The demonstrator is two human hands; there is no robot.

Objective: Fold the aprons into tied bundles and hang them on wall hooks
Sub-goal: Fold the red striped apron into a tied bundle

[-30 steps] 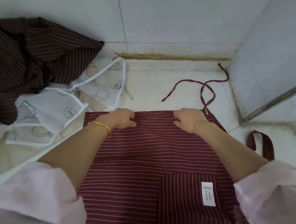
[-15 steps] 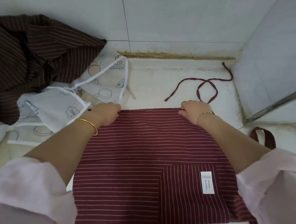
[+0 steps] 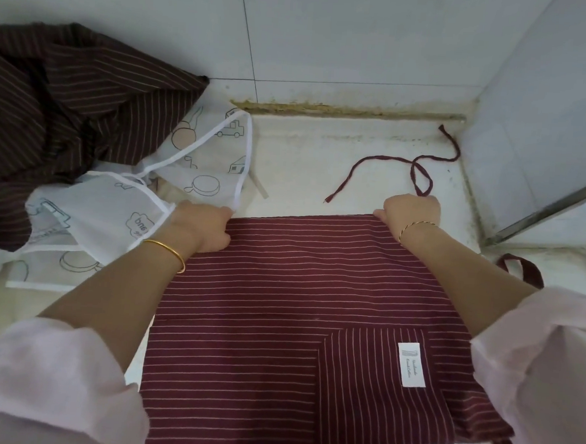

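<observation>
Far left: brown apron [image 3: 69, 105], dark cloth w/ thin pale pinstripes, in a crumpled heap against the tiled wall [image 3: 330, 35]. Beside it, partly under its edge, a printed apron [image 3: 113, 217]: thin whitish fabric w/ outline drawings (truck, pan, house) and white binding on the curved edges, bunched in loose folds.

Left hand [image 3: 202, 228], gold bangle [image 3: 168, 250] on the wrist, has its fingers curled under, gripping the far-left corner of the maroon apron [image 3: 279, 306]. That apron lies flat mid table [image 3: 323, 155] as a neat rectangle, woven cloth w/ fine white horizontal stripes. A patch pocket [image 3: 378, 381] at near right has vertical stripes and a small white label [image 3: 411, 364].

Right hand [image 3: 410, 213], thin bracelet [image 3: 418, 225] at the wrist, grips the far-right corner, fingers curled too. Just beyond it a maroon tie cord [image 3: 388, 157] snakes in a loop over the white, stained table toward the corner.

Right of the apron a wide maroon strap [image 3: 530, 269] arches up by the pale pink sleeve [image 3: 551, 357]. A metal rail [image 3: 542, 209] runs along the right wall.
</observation>
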